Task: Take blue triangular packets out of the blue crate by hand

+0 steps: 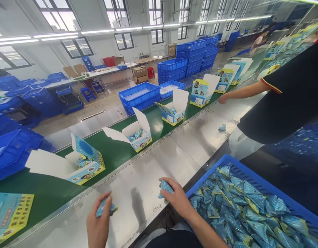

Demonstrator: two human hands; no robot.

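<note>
Left hand, nearest my viewpoint: one; thumb and fingers pinched a small blue packet above the bench, yellow tip poking out
Right hand: one; fingers curled about a second packet, pointed and glossy, its face turned partly outward
Handling, as I judged it: light, thin slick film around a modest filling; likely to slip if nipped at a shiny flat, likely to crush if squeezed; best taken lightly across the plump middle, corners left free
Blue crate, beside the right forearm: one, heaped with packets of the same sort, corners at all angles; I rated a lone upper one the easier pick
Bench, bare metal: one, with a loose packet lying farther along it
Green belt, past the bench: one, bearing a row of printed cartons, including an open carton, flaps raised, packets inside
Co-worker's hand: one, near the farther cartons, grip not readable
Stacked blue bins: several, beyond the belt
</note>
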